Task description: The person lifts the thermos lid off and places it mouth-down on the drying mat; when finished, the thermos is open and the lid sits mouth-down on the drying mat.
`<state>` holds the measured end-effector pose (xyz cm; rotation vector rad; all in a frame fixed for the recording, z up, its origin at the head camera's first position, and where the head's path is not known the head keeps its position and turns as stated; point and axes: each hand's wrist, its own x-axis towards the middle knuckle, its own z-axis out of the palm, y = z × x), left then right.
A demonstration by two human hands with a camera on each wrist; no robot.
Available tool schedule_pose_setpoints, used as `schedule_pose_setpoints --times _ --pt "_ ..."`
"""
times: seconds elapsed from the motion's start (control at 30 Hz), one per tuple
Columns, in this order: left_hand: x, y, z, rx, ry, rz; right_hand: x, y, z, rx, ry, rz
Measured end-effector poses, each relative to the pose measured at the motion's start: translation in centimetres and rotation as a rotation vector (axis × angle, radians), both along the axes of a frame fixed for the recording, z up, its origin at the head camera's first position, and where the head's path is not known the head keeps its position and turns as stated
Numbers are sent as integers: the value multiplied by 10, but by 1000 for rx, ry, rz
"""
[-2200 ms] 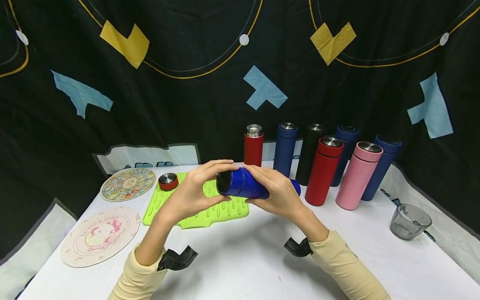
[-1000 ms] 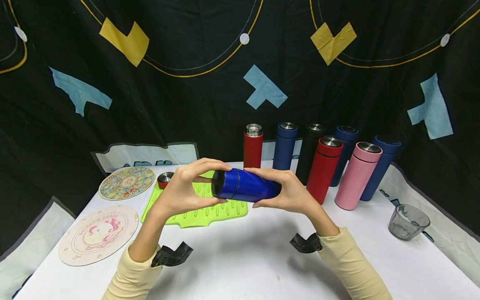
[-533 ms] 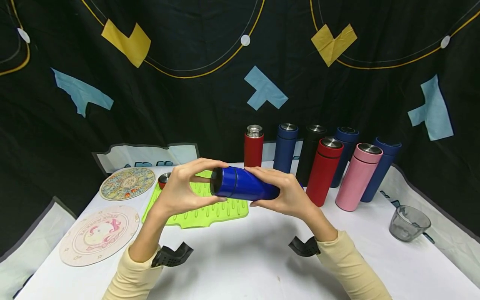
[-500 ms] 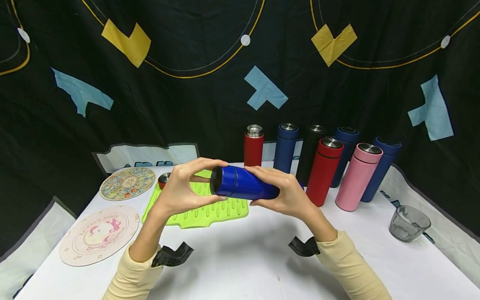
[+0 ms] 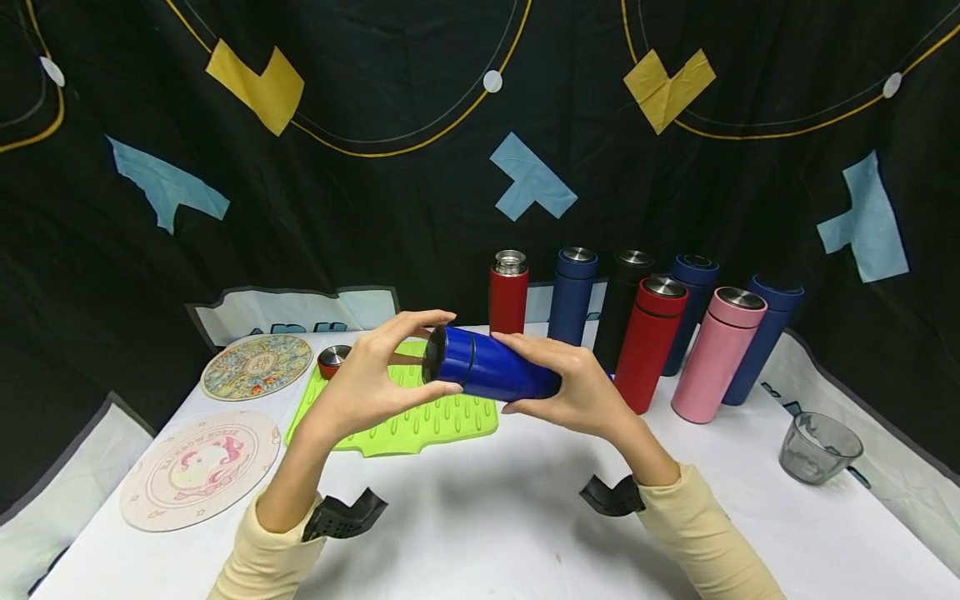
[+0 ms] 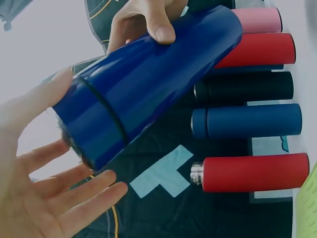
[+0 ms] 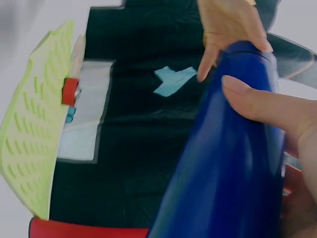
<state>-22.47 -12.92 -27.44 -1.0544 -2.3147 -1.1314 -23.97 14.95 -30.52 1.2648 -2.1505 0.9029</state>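
A glossy blue thermos (image 5: 510, 371) hangs level-ish over the table, its lid end pointing left and a little raised. My right hand (image 5: 558, 379) grips the body, thumb below and fingers over the top in the head view. Around the blue lid (image 5: 456, 357) my left hand (image 5: 367, 379) has its thumb on the near side and fingers at the far side. In the left wrist view the thumb lies against the lid (image 6: 91, 124) while several fingers fan out past its end. A dark seam separates lid and body.
Behind stand an uncapped red thermos (image 5: 508, 300) and several capped ones, including a pink one (image 5: 718, 354). A green ridged mat (image 5: 442, 417) bears a small red lid (image 5: 332, 360). Two round mats, one floral (image 5: 257, 368) and one pink (image 5: 201, 471), lie left; a glass (image 5: 819, 448) sits right.
Since about two seconds ago the thermos has turned more side-on and its body shows longer. In the last half second my left thumb and fingers have shifted up around the lid, which sits slightly higher.
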Motion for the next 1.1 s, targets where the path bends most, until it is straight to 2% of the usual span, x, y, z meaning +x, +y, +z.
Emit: schedule_pose_setpoints --times 0.07,0.2,0.3,0.5,0.67,0.8,0.97,1.1 --pt "1 -1 2 -28 15 -31 1 1 1 10 -50 27" --pt "2 -4 4 -43 36 -142 1 3 2 30 -123 80" --pt "1 -6 5 -46 42 -204 1 3 2 29 -168 99" --pt "-3 -6 4 -27 90 -254 2 4 2 -1 -211 79" --pt "-7 -8 3 -3 150 -254 2 0 2 -9 -159 87" --pt "-7 -10 3 12 168 -243 3 -3 1 -11 -112 82" --pt "-8 -10 2 29 156 -209 2 -6 -1 0 -50 59" --pt "-8 -8 -1 56 103 -145 0 -8 -4 0 44 12"
